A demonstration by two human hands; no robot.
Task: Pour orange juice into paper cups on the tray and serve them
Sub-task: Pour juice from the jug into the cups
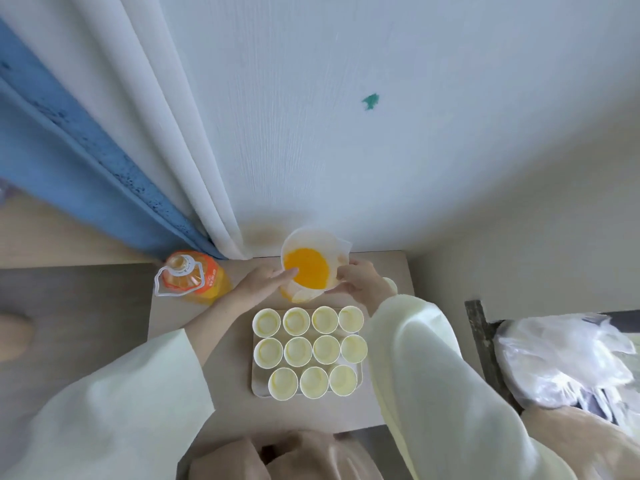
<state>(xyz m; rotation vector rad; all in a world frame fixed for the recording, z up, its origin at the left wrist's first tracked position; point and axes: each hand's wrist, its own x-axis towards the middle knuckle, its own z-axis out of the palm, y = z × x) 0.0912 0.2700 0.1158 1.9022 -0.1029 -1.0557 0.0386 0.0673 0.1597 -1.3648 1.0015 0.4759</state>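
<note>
the tray [255,388] lies on the table [235,410] and holds eleven paper cups [298,351] in three rows: four, four, then three nearest the person. behind the tray is the measuring jug [311,244] with juice [306,268] in it, between the left hand [263,282] and the right hand [360,280]. the juice bottle [194,277] stands left of the jug, before the curtain [138,133]. a plastic bag [561,358] lies well right of the table.

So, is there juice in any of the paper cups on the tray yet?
No, all eleven paper cups on the tray show pale bare bottoms; the orange juice sits only in the measuring jug and the juice bottle.
</note>
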